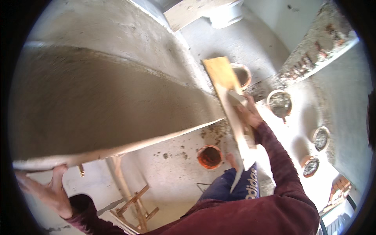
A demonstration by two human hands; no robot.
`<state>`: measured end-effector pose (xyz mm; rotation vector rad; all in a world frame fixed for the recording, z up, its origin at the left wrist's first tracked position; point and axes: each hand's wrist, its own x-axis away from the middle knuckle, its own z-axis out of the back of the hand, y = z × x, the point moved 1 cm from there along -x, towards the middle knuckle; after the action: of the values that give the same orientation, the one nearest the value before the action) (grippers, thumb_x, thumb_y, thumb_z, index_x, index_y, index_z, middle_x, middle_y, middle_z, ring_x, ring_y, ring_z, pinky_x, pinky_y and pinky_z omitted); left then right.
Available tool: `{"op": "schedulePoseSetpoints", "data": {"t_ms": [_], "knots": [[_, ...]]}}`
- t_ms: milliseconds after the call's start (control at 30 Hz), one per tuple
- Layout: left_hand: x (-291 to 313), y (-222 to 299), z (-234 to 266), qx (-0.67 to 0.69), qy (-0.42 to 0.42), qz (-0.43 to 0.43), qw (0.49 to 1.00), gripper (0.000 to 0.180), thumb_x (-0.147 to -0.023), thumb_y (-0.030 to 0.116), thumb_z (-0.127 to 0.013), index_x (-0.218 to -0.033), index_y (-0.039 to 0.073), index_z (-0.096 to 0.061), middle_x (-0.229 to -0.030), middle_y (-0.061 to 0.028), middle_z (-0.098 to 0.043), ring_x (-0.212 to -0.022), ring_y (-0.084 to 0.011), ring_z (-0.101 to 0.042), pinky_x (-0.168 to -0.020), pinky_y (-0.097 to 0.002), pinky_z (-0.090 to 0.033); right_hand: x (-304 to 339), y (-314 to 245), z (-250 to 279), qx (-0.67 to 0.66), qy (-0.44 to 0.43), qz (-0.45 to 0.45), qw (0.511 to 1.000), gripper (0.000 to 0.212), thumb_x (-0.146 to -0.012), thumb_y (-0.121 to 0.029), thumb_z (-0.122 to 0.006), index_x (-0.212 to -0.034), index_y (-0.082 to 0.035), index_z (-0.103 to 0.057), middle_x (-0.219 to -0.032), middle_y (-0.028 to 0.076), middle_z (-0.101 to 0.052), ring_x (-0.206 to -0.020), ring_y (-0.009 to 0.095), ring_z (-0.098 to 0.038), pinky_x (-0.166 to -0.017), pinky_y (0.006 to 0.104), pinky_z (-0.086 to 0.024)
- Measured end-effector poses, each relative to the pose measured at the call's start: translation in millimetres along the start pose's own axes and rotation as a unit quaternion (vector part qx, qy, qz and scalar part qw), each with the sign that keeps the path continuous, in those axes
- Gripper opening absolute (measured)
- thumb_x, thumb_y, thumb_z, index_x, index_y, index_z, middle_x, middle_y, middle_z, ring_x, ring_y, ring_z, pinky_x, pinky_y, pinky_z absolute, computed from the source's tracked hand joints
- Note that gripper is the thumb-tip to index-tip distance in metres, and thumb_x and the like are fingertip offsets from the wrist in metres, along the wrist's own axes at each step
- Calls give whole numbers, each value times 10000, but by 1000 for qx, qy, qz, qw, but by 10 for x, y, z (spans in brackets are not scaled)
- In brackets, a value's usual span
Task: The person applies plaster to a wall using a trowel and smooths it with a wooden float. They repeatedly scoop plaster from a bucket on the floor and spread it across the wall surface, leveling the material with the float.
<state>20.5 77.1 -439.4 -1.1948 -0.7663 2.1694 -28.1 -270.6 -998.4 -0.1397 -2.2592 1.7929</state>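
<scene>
My right hand (250, 112) is closed round the pale handle of a long wooden plastering float (222, 74). Its narrow board slants beside the end of a grey plastered wall (117, 105). At the lower left, my left hand (49, 186) touches the pale lower edge (129, 148) of that plastered surface. The thumb points up against the edge; the other fingers are partly hidden, so its grip is unclear.
An orange bucket (210, 157) stands by my foot amid dark splatters. More mortar-filled buckets (279, 103) stand on the right. A wooden trestle (137, 201) is at the lower left. Exposed brick (307, 62) shows at upper right, and a white tub (227, 15) at the top.
</scene>
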Motion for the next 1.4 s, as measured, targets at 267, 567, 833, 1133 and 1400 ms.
{"op": "schedulePoseSetpoints", "data": {"t_ms": [267,567,833,1133,1400], "knots": [[-193,315,-215,172,106,25,979,1195,-591,744,-637,-1525,96,-269,-1556,-219,-225,-1422,-435,-238,-1135,-570,-276,-64,-670,-759,-13,-25,-224,974,420,-955,-439,-499,-1310,-220,-448,-739,51,-519,-481,150,-490,-409,317,-444],[-179,236,-20,120,109,-17,987,1274,-497,664,-696,-1538,118,-205,-1557,-225,-206,-1412,-456,-230,-1113,-570,-321,-190,-635,-1311,-45,-54,-185,980,458,-965,-458,-458,-1340,-195,-437,-701,37,-497,-467,137,-482,-397,300,-431],[-166,279,-27,148,94,-1,984,1272,-488,575,-747,-1542,126,-196,-1568,-214,-197,-1424,-477,-191,-1131,-564,-296,-199,-668,-1362,-53,-107,-191,974,465,-935,-348,-533,-1358,-186,-426,-644,42,-488,-437,146,-481,-374,318,-430],[-181,253,-28,151,102,0,983,1273,-489,613,-720,-1543,129,-195,-1577,-197,-192,-1430,-476,-175,-1138,-584,-266,-22,-1234,-1442,-51,-128,-163,977,486,-906,-226,-559,-1368,-177,-416,-626,39,-474,-449,149,-470,-406,323,-436],[-182,297,16,165,86,19,982,1278,-478,482,-796,-1541,113,-188,-1573,-209,-195,-1434,-472,-167,-1147,-589,-238,183,-1948,-1543,-57,-140,-170,974,539,-910,-273,-559,-1406,-157,-382,-642,34,-477,-462,142,-469,-411,317,-419]]}}
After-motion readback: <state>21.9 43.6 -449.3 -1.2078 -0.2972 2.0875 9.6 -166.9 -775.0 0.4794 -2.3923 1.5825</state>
